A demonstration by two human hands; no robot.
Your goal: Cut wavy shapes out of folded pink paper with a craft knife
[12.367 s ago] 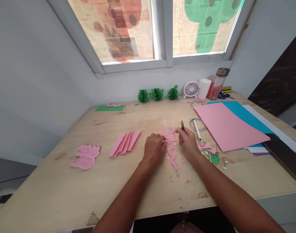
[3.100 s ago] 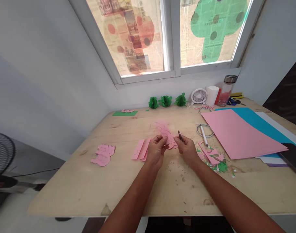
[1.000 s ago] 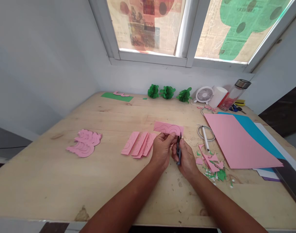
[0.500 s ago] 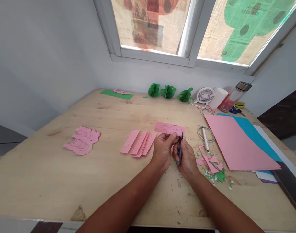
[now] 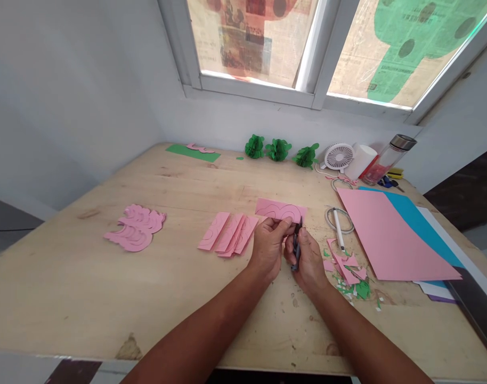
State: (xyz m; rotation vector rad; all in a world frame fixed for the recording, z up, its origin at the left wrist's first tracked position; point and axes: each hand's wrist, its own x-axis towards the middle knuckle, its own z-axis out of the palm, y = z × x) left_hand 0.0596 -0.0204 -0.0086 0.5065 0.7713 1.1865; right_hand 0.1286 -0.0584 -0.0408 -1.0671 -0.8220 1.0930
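Note:
My left hand (image 5: 267,246) pinches the lower edge of a pink paper strip (image 5: 279,208) that has curved outlines drawn on it. In my right hand (image 5: 308,258) is a pair of dark scissors (image 5: 297,246), its blades pointing away from me at the strip's right end. Both hands are close together above the wooden table. Several marked pink strips (image 5: 228,234) lie just left of my left hand. Farther left rests a pile of scalloped pink cutouts (image 5: 135,228).
Pink and green scraps (image 5: 353,274) and a white pen (image 5: 338,229) lie right of my hands, beside large pink sheets (image 5: 395,234). Along the back stand green paper shapes (image 5: 278,150), a small fan (image 5: 339,157) and a bottle (image 5: 389,159). A green strip (image 5: 193,153) is at back left.
The scissor blades and the pink strip have shifted very slightly relative to my hands. The camera view has moved a little. Both grips are the same.

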